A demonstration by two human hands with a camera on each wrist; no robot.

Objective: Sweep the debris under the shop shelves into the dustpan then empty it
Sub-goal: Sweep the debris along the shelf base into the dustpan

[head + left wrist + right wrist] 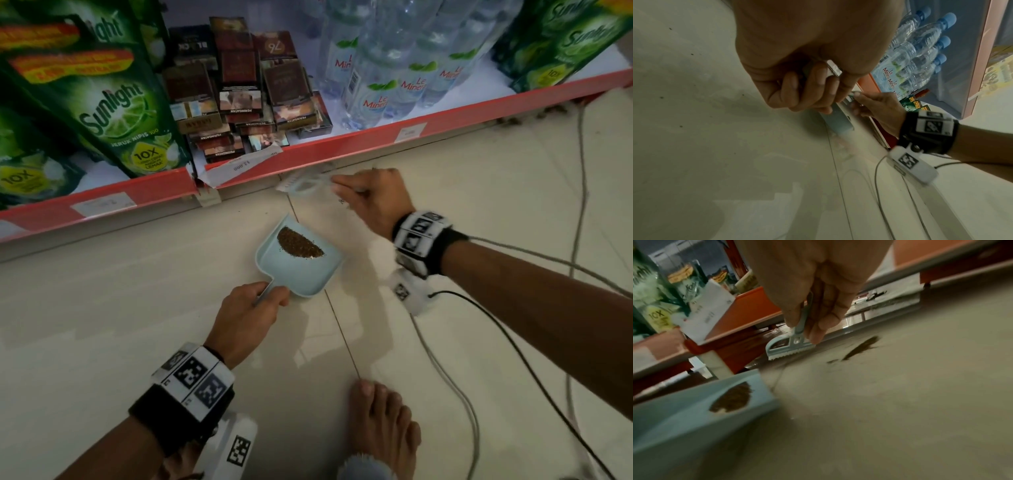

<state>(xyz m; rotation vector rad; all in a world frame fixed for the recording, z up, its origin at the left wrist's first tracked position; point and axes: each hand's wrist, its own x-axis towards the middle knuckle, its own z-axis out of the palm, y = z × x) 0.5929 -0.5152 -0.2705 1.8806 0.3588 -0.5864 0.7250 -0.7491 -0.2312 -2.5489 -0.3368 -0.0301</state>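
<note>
A light blue dustpan (301, 274) lies on the pale tiled floor in front of the red shelf edge (342, 144), with a heap of brown debris (299, 241) near its mouth. My left hand (251, 308) grips its handle from below. My right hand (371, 200) holds a small light blue brush (305, 183) by its handle, its head at the foot of the shelf. In the right wrist view the brush (787, 346) touches the floor with white bristles, and a dark streak of debris (861, 348) lies to its right. The dustpan (701, 412) sits lower left.
The bottom shelf carries green Sunlight pouches (113, 113), stacked cigarette packs (246, 92) and water bottles (394, 65). A loose price label (239, 168) hangs off the shelf edge. Cables (455, 359) trail over the floor at right. A bare foot (383, 421) stands near the bottom.
</note>
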